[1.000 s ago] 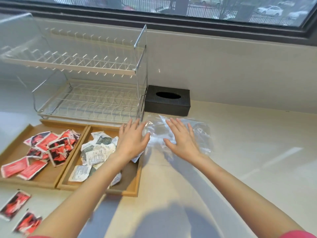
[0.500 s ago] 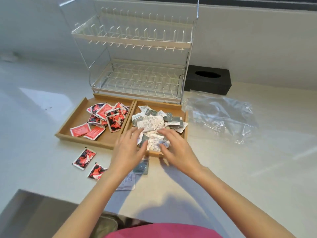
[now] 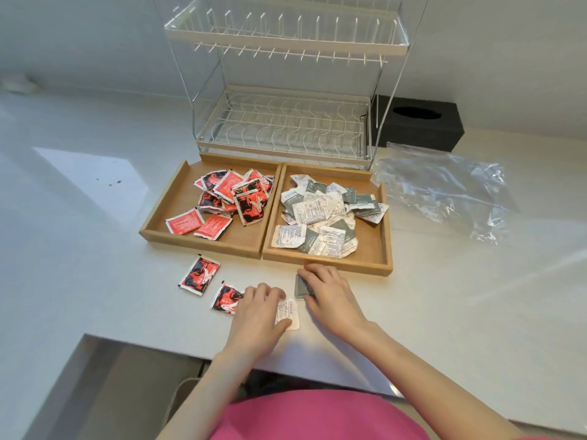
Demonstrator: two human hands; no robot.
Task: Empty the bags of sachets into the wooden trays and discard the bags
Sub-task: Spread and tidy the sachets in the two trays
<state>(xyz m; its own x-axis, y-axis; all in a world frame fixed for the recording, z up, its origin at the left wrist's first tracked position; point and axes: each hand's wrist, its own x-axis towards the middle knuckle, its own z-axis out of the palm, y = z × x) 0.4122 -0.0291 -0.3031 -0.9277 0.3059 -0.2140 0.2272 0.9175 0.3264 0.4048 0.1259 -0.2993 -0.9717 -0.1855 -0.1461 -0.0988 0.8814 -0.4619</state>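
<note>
Two wooden trays stand side by side on the white counter. The left tray [image 3: 171, 214] holds several red sachets [image 3: 236, 195]; the right tray [image 3: 378, 249] holds several white and grey sachets [image 3: 320, 214]. In front of the trays, my left hand [image 3: 257, 315] pinches a white sachet [image 3: 289, 312] lying on the counter. My right hand [image 3: 333, 296] rests its curled fingers on a grey sachet [image 3: 299, 286] just before the right tray's rim. Two red sachets [image 3: 200, 276] [image 3: 226, 298] lie loose on the counter to the left. An empty clear plastic bag [image 3: 444, 192] lies right of the trays.
A clear two-tier dish rack [image 3: 286, 122] stands right behind the trays. A black tissue box [image 3: 422, 125] sits at the wall behind the bag. The counter's front edge [image 3: 143, 344] runs just below my hands.
My hands left the plastic bag, passed over the right tray and came down to the loose sachets on the counter in front of it. The view tilted down and left.
</note>
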